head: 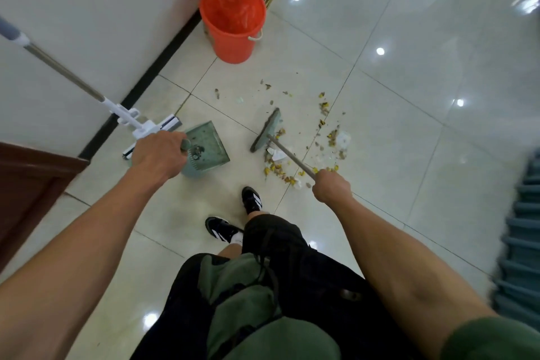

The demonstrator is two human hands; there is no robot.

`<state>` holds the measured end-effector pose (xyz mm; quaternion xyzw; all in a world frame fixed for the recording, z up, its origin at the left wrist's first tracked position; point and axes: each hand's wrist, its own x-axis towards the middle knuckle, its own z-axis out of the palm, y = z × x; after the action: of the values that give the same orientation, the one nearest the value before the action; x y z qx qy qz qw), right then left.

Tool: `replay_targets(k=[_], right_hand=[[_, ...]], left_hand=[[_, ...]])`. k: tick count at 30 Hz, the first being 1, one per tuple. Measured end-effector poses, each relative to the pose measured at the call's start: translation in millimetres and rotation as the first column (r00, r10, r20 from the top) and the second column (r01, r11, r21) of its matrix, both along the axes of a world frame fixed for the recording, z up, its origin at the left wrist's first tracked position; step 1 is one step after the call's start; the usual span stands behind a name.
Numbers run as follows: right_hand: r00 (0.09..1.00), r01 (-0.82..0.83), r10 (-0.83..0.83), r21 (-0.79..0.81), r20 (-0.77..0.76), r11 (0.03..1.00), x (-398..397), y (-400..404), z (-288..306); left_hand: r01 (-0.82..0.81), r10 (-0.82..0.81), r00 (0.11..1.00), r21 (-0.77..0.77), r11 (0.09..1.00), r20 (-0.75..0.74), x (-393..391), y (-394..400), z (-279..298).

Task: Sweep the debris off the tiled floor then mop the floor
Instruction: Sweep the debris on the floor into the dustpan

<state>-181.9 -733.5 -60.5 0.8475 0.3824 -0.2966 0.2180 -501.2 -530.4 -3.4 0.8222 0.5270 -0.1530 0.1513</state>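
Note:
My right hand [331, 185] grips the handle of a broom whose green head [266, 130] rests on the tiled floor [394, 137]. Yellow and brown debris [327, 143] with white paper scraps lies scattered to the right of the broom head and just in front of it. My left hand [159, 152] grips the top of the upright handle of a green dustpan [208, 145]. The dustpan stands on the floor left of the broom and holds a little debris. A white mop [128, 118] leans against the wall behind my left hand.
An orange bucket [233, 23] lined with a bag stands by the wall corner beyond the debris. A brown door [26, 184] is at the left. Teal stair steps [523, 242] run along the right edge. My two feet [233, 218] stand just behind the debris.

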Motion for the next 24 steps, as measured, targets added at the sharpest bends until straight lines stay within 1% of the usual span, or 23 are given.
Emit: replay_targets(k=[4,9,12,16,21,24], right_hand=[[1.0,-0.024,0.026,0.071,-0.017,0.997,-7.2,19.4,1.0],[0.996,-0.036,0.047,0.138,-0.078,0.99,-14.5,64.3,-10.5],[0.99,-0.048,0.068,0.165,-0.121,0.985,-13.3,102.5,-18.7],[0.981,-0.055,0.09,0.197,-0.173,0.979,-8.2,163.3,-33.1],[0.958,-0.011,0.073,0.218,-0.278,0.976,-3.4,238.9,-47.4],[0.941,0.001,0.067,0.199,-0.332,0.98,1.7,273.0,-58.2]], left_hand=[[0.036,-0.036,0.999,-0.001,0.999,-0.036,7.6,11.4,-0.9],[0.008,-0.008,0.999,0.004,1.0,-0.051,7.2,27.9,2.0],[-0.049,0.046,0.996,-0.032,0.998,-0.074,8.2,44.9,7.3],[-0.106,0.102,0.99,-0.031,0.994,-0.1,17.3,75.9,9.4],[-0.127,0.119,0.981,-0.04,0.991,-0.152,36.8,113.9,12.5],[-0.12,0.106,0.98,-0.072,0.99,-0.17,53.8,137.0,11.4]])
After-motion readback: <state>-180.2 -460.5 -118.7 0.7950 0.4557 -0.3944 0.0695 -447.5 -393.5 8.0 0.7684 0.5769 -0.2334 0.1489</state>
